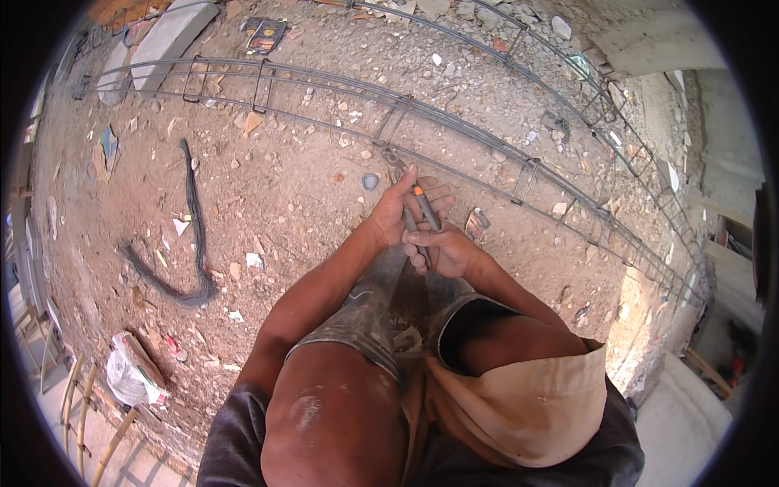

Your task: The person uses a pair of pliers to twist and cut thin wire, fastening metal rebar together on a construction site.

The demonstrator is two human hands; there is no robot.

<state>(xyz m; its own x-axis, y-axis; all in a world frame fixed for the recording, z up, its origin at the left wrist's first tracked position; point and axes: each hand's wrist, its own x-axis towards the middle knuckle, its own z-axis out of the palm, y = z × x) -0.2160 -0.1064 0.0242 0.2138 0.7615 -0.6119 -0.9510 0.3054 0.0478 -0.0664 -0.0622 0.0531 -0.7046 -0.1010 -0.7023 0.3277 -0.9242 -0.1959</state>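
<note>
Between my bent knees, both my hands meet around a pair of pincers [426, 208] with dark handles and an orange band. My left hand [392, 213] holds them near the jaws, thumb laid along the tool and fingers stretched out beneath it. Lower down, my right hand [454, 250] has its thumb and fingers around the handle ends. The jaws point away from me, close to the nearest bar of a long steel rebar cage [406, 103]. Whether the jaws touch that bar I cannot tell.
A bent bundle of dark tie wire [195, 227] lies on the rubble-strewn dirt at left. Farther left are a white plastic bag [130, 375] and bamboo poles [83, 414]. A concrete block [172, 49] sits under the cage's far left end. Another rebar length [568, 101] runs behind.
</note>
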